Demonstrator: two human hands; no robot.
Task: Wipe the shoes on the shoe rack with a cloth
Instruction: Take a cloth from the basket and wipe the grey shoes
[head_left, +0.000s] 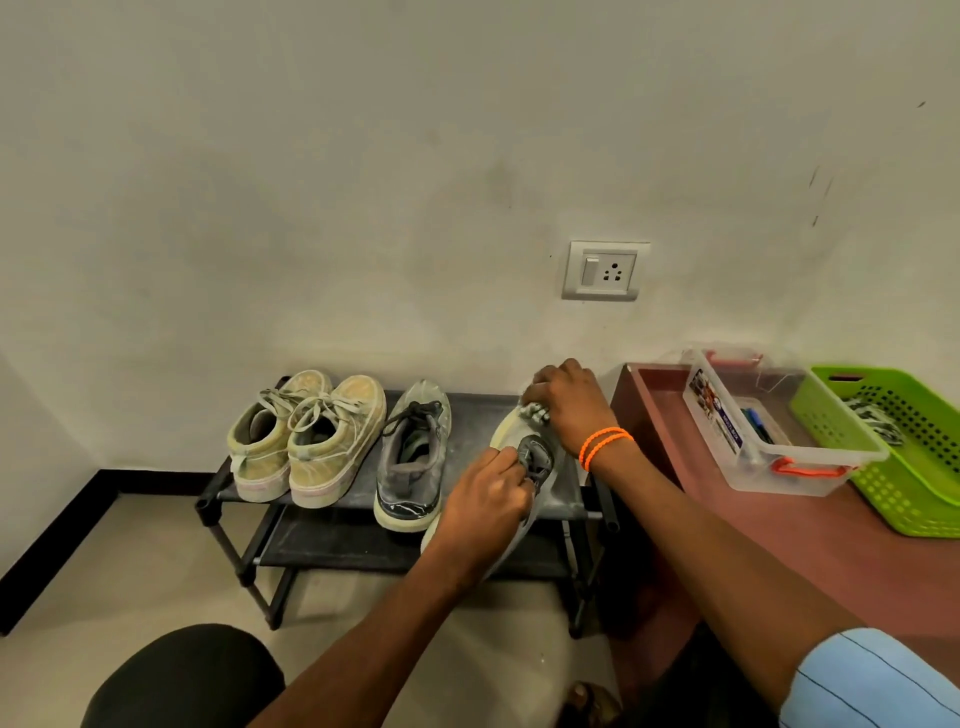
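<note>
**Grey shoe under the cloth, far-right end of the shoe rack**

Landmark: shoe rack (332, 540), black, two shelves, against the wall.

Position. The grey shoe being worked (540, 470) lies at the right end of the rack's top shelf, tilted, heel end overhanging the front rail toward the person. Its mate, the second grey shoe (413, 457), stands upright near the middle of the same shelf. A beige pair (306, 441) sits at the left end. All toes point to the wall.

Handling (judgement). The shoe looks light, with a soft fabric upper that will give under pressure and a stiffer rubber sole. Best held by the heel or collar, where the structure resists squeezing; laces and tongue are loose and may snag the cloth. The cloth (535, 413) is limp and small, and bunches in the fist.

Hands. Left hand (488, 499): fingers curled round the shoe's collar and heel, steadying it. Right hand (569, 402): fingers curled over the bunched cloth, pressing it on the toe end; two orange bands (605, 446) at that wrist. Neither hand is spread.

Beside the rack's right end: a reddish bench (810, 561) carrying a clear plastic box (810, 478) and a green basket (914, 499).

Progress (judgement): wiping under way; I cannot tell whether the other three shoes are done.
</note>
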